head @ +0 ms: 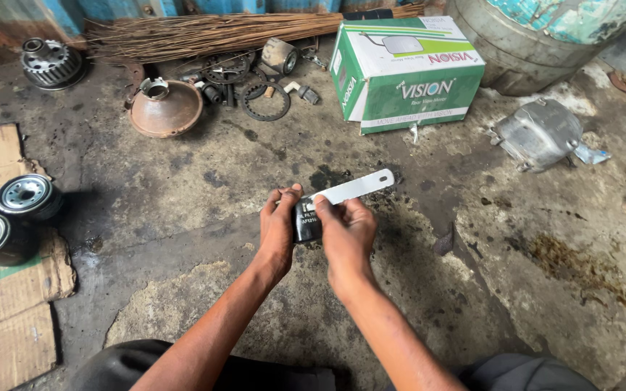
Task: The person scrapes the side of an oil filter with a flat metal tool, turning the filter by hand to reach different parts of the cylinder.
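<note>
Item: black oil filter [306, 219], centre of view, above the stained concrete floor [204, 174].
Left hand [279, 230]: closed around the filter body; you keep it steady.
Right hand [345, 230]: pinches 1 flat metal strip wrench [353, 188], handle pointing to 2 o'clock.
Technique: seat the band square, likely before levering.
Spares: 3 filters [27, 195] at 9 o'clock.

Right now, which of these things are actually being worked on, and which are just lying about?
In hand:
left hand
right hand
black canister
flat metal strip

Lying about:
green and white box
three oil filters
rusty dome
toothed rings
broom
grey metal cover
</note>
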